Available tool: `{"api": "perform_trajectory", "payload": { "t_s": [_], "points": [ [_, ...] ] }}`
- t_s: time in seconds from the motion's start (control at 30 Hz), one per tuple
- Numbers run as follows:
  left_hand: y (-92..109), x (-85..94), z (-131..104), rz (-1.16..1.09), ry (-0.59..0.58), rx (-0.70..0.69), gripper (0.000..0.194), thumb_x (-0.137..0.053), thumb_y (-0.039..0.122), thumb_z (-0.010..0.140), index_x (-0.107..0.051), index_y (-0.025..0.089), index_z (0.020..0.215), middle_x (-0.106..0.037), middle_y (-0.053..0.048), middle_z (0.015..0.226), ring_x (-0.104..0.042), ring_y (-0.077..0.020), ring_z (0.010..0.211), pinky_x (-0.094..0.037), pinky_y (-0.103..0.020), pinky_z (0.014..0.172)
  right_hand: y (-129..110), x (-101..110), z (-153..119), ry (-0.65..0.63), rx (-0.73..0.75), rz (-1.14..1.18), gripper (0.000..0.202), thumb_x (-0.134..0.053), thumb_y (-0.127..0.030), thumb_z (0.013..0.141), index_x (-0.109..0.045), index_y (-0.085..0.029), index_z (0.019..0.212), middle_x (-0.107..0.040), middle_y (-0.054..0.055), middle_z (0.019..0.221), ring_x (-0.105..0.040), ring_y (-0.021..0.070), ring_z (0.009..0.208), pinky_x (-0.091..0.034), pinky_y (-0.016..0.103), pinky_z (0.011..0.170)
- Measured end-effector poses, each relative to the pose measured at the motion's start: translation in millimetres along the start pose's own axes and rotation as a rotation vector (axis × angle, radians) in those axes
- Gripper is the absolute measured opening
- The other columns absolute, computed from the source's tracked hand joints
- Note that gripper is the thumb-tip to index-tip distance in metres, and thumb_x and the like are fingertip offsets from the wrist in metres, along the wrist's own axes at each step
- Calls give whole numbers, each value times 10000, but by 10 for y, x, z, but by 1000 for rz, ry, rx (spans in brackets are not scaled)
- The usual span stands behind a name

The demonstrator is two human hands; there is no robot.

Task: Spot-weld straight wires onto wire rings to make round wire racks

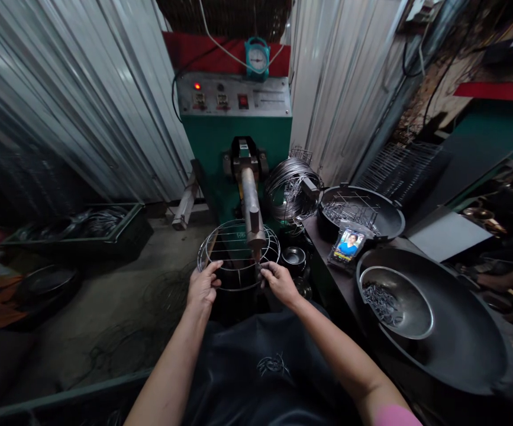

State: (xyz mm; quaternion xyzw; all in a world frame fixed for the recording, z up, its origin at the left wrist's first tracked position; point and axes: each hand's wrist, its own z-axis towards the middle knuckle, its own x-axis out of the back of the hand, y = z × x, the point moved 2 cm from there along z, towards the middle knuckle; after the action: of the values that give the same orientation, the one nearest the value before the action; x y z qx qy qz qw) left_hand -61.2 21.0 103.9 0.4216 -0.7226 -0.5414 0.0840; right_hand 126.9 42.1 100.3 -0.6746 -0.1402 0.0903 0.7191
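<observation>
A round wire basket frame (238, 221) lies under the metal arm (251, 204) of a green machine (212, 139). My left hand (203, 287) is closed on the near left side of its rim, thumb and fingers pinching the wire. On the right, my right hand (277, 281) pinches at the near right rim, just below the tip of the machine's arm; what its fingertips hold is too small to tell. A small pile of bent wire pieces (273, 365) rests on the dark apron (238, 384) over my lap.
Wire rings (294, 188) hang right of the machine. Beyond them are a pan of wire parts (396, 220), a packet (347, 245) and a large pan (464, 331) holding a bowl (420, 313). A green crate (138, 222) stands left.
</observation>
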Motion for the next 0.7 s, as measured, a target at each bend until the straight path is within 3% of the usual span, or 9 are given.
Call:
{"api": "perform_trajectory", "payload": {
  "t_s": [0.2,0.37,0.4,0.47,0.57,0.63,0.7],
  "points": [
    [30,-29,-26,54,85,49,271,-701,98,493,-476,140,637,-384,68,521,-270,-31,446,-163,-179,368,-50,-13,3,-5,-46,-40,132,-470,-235,797,-573,-171,850,-596,-20,659,-538,84,471,-412,208,490],
    [46,-14,-49,102,99,40,278,-687,96,581,-419,152,628,-357,68,550,-286,-41,490,-179,-180,394,60,211,-391,100,107,-356,170,-555,-232,788,-608,-192,944,-647,36,923,-601,165,859,-451,277,775],
    [44,-17,-40,109,104,49,298,-691,95,584,-402,159,618,-341,71,545,-274,-40,489,-171,-182,398,150,242,-512,37,83,-454,139,-562,-218,787,-621,-192,910,-652,39,915,-597,175,879,-444,284,793],
    [43,-28,-22,112,109,66,322,-694,98,595,-380,170,602,-319,74,529,-254,-41,481,-157,-192,405,391,236,-758,-207,-42,-668,79,-588,-182,768,-639,-185,829,-663,47,851,-609,192,844,-447,287,770],
    [40,-37,-35,89,75,68,270,-704,131,600,-439,165,634,-369,72,520,-265,-42,468,-161,-205,419,755,76,-1048,-579,-202,-997,150,-672,-211,707,-651,-163,847,-667,101,913,-616,238,875,-453,295,759],
    [37,-11,-73,57,81,48,248,-730,165,571,-510,148,684,-442,54,535,-318,-49,466,-186,-210,425,894,-83,-1158,-708,-205,-1163,236,-704,-222,676,-651,-149,894,-656,135,983,-605,262,939,-448,303,800],
    [35,20,-90,40,69,27,305,-757,209,542,-571,135,773,-521,21,591,-386,-65,487,-243,-220,447,944,-222,-1222,-804,-135,-1243,191,-659,-148,698,-658,-131,888,-660,156,961,-609,269,944,-442,319,829]
  ]
}}
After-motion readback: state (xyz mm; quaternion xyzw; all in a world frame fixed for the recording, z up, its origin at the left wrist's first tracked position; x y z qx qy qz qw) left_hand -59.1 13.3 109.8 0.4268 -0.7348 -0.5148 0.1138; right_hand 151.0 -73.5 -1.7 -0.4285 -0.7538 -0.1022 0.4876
